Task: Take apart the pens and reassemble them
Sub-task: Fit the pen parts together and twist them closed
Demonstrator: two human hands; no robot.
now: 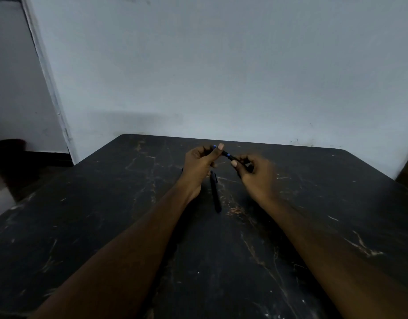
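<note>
Both hands hold one dark pen with blue accents (228,155) above the far half of the table. My left hand (199,165) pinches its left end between thumb and fingers, where a blue tip shows. My right hand (256,173) grips the right end, which is hidden in the fingers. A second black pen (215,192) lies flat on the table just below and between the hands, pointing toward me. Whether the held pen is in one piece or coming apart is not clear in the dim light.
A black marble-patterned table (129,215) with pale veins fills the lower view and ends at a pale blue wall (221,77). A doorway and dark floor show at the far left (11,157).
</note>
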